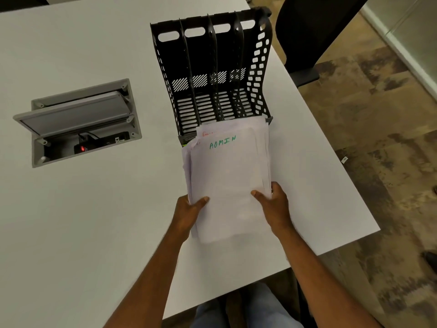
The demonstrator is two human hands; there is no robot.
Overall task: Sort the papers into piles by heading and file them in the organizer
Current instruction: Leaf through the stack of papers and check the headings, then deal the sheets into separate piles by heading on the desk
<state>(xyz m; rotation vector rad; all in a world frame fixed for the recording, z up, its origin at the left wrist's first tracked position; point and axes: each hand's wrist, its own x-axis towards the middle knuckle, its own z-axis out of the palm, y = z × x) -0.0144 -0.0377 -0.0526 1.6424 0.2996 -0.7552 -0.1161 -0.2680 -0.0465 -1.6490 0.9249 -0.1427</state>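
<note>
A stack of white papers [228,171] is held above the table just in front of the black organizer [212,74]. The top sheet is headed "ADMIN" in green; a sheet behind it shows a bit of red writing. My left hand [189,213] grips the stack's lower left edge, thumb on top. My right hand [274,204] grips its lower right edge the same way. The organizer has several upright slots, all without paper. The stack's far end hides the organizer's front lip.
A grey cable box [78,124] with its lid raised is set into the white table [94,221] at the left. A black chair [312,36] stands beyond the table's right edge, which runs diagonally close to the organizer. My knees show below the near edge.
</note>
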